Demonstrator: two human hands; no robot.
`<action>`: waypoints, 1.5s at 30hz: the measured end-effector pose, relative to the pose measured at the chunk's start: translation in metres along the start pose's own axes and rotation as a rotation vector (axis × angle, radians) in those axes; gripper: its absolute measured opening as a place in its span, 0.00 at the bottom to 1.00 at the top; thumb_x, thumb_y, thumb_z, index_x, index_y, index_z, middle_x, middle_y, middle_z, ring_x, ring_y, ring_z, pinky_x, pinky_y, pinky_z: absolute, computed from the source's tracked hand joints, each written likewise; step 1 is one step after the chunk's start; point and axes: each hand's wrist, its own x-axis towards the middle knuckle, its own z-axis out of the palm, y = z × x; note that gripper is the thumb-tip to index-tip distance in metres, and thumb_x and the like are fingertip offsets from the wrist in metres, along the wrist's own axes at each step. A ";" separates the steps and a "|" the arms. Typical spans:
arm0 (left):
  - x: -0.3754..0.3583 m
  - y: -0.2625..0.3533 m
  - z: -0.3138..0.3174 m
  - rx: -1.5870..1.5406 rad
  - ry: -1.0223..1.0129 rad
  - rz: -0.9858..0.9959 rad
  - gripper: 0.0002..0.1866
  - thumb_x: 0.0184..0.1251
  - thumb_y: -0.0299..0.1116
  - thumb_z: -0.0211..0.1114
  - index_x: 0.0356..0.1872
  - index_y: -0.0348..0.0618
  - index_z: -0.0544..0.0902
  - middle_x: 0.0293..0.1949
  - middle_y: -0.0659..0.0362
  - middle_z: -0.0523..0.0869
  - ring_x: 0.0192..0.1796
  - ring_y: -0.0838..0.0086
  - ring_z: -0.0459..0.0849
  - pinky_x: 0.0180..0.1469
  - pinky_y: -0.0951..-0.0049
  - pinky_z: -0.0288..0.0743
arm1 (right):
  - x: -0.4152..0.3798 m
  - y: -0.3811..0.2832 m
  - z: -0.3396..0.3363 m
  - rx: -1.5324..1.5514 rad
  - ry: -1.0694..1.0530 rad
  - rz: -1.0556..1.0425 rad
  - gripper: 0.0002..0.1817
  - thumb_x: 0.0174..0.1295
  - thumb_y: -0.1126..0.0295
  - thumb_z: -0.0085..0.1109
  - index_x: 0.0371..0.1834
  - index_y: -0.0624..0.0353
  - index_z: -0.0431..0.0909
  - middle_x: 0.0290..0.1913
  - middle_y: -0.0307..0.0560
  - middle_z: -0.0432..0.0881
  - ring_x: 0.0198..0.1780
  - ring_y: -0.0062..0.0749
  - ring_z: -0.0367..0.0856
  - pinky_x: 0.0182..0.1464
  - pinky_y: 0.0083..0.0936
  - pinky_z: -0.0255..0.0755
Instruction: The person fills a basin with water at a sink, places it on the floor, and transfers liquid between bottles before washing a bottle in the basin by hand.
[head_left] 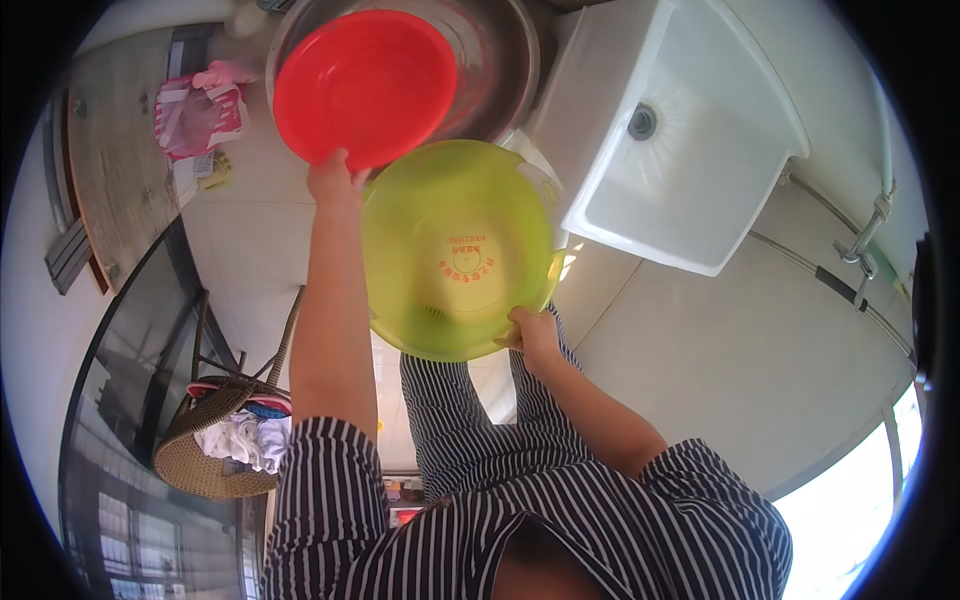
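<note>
My left hand (337, 180) grips the near rim of a red plastic basin (365, 90), which is over a large metal basin (500, 75). With its fingers wrapped round the rim, my right hand (532, 335) holds a yellow-green plastic basin (420, 240) in front of my legs. Red printed lettering marks the bottom of the green basin. The two plastic basins are close together, and the red one hides part of the metal basin. Nothing shows inside either plastic basin.
A white sink (700, 160) with a drain stands at right. A tap (860, 255) is on the far right wall. At left are a wicker chair (205, 460) with clothes on it and a pink-and-white package (200, 115) by a wooden surface (125, 150).
</note>
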 end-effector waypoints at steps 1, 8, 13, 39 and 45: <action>0.022 0.006 0.015 0.042 0.034 0.006 0.23 0.70 0.22 0.59 0.65 0.36 0.71 0.59 0.50 0.79 0.54 0.58 0.85 0.53 0.56 0.90 | -0.004 -0.002 -0.001 0.062 0.010 -0.005 0.17 0.60 0.72 0.59 0.47 0.76 0.75 0.40 0.53 0.80 0.35 0.39 0.85 0.36 0.35 0.88; 0.094 0.009 0.031 0.188 -0.007 -0.096 0.21 0.72 0.28 0.61 0.63 0.30 0.72 0.59 0.44 0.78 0.55 0.51 0.84 0.56 0.54 0.87 | -0.006 0.007 -0.013 0.238 -0.127 0.088 0.20 0.61 0.71 0.59 0.51 0.78 0.72 0.49 0.58 0.77 0.47 0.45 0.83 0.44 0.36 0.87; 0.077 0.043 -0.055 1.455 -0.304 0.268 0.34 0.69 0.54 0.62 0.60 0.30 0.80 0.64 0.39 0.79 0.64 0.48 0.80 0.69 0.58 0.70 | -0.024 0.012 -0.003 0.191 -0.197 0.092 0.21 0.62 0.72 0.58 0.54 0.77 0.72 0.52 0.60 0.78 0.50 0.48 0.84 0.46 0.39 0.87; -0.360 0.106 -0.113 0.700 -0.344 -0.125 0.28 0.53 0.22 0.60 0.61 0.37 0.76 0.48 0.55 0.84 0.44 0.65 0.87 0.44 0.66 0.84 | -0.157 -0.246 -0.313 0.267 0.448 -1.192 0.30 0.76 0.53 0.51 0.65 0.71 0.72 0.52 0.52 0.81 0.48 0.31 0.83 0.50 0.27 0.79; -0.391 0.080 -0.015 0.694 -0.507 -0.104 0.24 0.59 0.23 0.61 0.60 0.36 0.76 0.48 0.53 0.86 0.46 0.65 0.88 0.46 0.62 0.86 | -0.168 -0.290 -0.333 -0.080 0.499 -1.194 0.25 0.72 0.65 0.53 0.68 0.66 0.72 0.41 0.48 0.85 0.40 0.29 0.85 0.49 0.28 0.77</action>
